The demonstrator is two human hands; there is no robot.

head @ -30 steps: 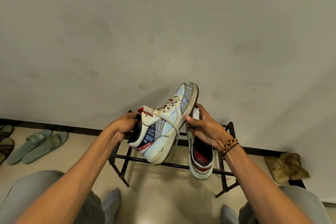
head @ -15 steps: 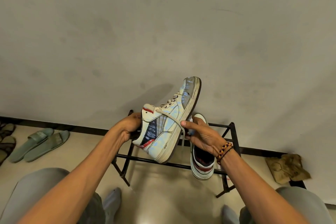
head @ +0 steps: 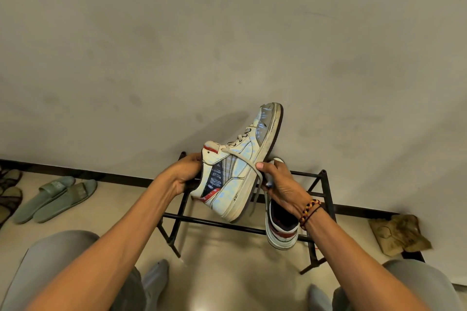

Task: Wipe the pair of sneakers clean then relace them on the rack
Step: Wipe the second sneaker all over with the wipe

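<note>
**Sneaker held up over the shoe rack**

Pale plaster wall (head: 227,45) fills most of the view, meeting a glossy cream floor (head: 227,260) along a dark skirting strip. Far out beyond the left hand, a pair of green slides (head: 56,198) lies on the floor, with darker sandals (head: 8,199) at the frame's edge beside them.

The left hand (head: 185,175) grips the heel of a white high-top sneaker (head: 240,166), fingers curled round the back of the collar. That sneaker is lifted clear of the black metal rack (head: 227,227), toe tilted up toward the wall, sole facing right. A loose lace (head: 249,163) runs from its upper eyelets down across its side and hangs past the sole.

The right hand (head: 284,188), just right of the sole, is curled with the thumb against the sole edge where the lace crosses; whether it pinches the lace I cannot tell. A beaded bracelet (head: 309,211) circles its wrist. Beneath this hand the second sneaker (head: 280,225) rests on the rack, heel toward the camera. Farther right, a crumpled tan cloth (head: 399,233) lies by the wall.
</note>
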